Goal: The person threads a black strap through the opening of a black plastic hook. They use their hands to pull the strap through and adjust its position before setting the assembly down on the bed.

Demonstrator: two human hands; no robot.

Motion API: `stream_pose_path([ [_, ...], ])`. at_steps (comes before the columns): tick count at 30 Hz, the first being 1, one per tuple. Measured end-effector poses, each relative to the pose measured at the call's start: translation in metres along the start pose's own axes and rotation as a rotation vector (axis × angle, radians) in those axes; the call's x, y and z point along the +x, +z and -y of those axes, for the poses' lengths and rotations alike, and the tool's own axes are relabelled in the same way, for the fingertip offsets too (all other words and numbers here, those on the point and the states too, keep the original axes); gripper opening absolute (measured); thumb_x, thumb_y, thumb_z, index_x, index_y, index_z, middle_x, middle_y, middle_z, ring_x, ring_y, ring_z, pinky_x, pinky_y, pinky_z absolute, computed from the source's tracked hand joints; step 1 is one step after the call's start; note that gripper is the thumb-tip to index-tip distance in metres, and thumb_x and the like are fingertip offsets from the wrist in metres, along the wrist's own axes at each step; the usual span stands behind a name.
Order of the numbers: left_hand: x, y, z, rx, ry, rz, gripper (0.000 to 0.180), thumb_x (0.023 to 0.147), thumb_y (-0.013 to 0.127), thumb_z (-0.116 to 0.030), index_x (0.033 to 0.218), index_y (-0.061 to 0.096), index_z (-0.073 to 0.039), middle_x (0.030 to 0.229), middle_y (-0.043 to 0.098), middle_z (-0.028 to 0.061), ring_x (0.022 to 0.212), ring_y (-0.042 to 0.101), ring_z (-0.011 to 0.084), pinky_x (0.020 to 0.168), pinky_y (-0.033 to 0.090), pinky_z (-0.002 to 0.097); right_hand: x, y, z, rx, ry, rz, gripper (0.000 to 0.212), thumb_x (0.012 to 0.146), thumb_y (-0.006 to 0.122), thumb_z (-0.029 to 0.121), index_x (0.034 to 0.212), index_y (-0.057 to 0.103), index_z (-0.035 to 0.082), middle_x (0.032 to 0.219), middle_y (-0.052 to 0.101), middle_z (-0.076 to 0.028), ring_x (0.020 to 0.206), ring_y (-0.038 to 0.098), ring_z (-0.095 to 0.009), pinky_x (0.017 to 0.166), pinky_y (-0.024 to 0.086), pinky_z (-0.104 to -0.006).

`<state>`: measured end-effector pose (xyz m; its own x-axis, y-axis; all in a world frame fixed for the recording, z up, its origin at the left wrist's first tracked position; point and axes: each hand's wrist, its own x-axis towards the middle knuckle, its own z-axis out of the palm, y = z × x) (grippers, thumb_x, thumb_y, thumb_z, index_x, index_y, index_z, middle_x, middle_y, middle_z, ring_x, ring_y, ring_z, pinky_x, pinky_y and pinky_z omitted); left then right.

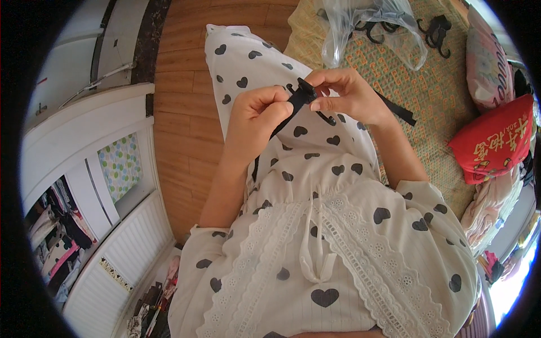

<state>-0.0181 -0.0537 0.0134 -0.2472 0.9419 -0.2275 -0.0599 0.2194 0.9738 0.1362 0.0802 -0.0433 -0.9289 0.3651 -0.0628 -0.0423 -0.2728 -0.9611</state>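
My left hand [256,117] pinches a black strap [286,117] between thumb and curled fingers, above my lap. My right hand [350,97] grips a black plastic hook piece [306,91] with thumb and fingertips. The strap runs up to the hook piece, where the two meet between my hands. Exactly how the strap passes through it is too small to make out. One curved arm of the hook sticks out below my right thumb. A flat black strap end [399,109] lies on the bed beyond my right wrist.
On the patterned bed cover [389,79], a clear plastic bag [341,34] lies with black hooks in or under it. Another black hook piece [437,34] is beside it. A red cushion [493,141] and a pink pillow [487,62] are at right; a white cabinet [84,121] stands left.
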Motion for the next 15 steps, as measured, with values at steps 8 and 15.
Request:
stream_pose_path([
  [8,0.0053,0.0005,0.0048,-0.067,0.293,0.019,0.014,0.079,0.052,-0.003,0.066,0.048,-0.001,0.065,0.047,-0.0018,0.056,0.038,0.0055,0.052,0.03,0.02,0.0004,0.0018,-0.0001,0.022,-0.004,0.016,0.024,0.074,0.074,0.008,0.097,0.067,0.003,0.081,0.061,0.003,0.071,0.049,-0.006,0.065,0.04,-0.0213],
  [15,0.0003,-0.0006,-0.0047,-0.203,-0.011,0.089,0.013,0.079,0.05,-0.005,0.067,0.053,0.001,0.076,0.058,0.0058,0.06,0.053,0.009,0.057,0.042,0.0222,0.0017,0.0045,-0.0029,0.101,-0.032,0.068,0.023,0.076,0.073,0.009,0.096,0.066,0.003,0.081,0.061,0.003,0.07,0.048,-0.006,0.065,0.039,-0.022],
])
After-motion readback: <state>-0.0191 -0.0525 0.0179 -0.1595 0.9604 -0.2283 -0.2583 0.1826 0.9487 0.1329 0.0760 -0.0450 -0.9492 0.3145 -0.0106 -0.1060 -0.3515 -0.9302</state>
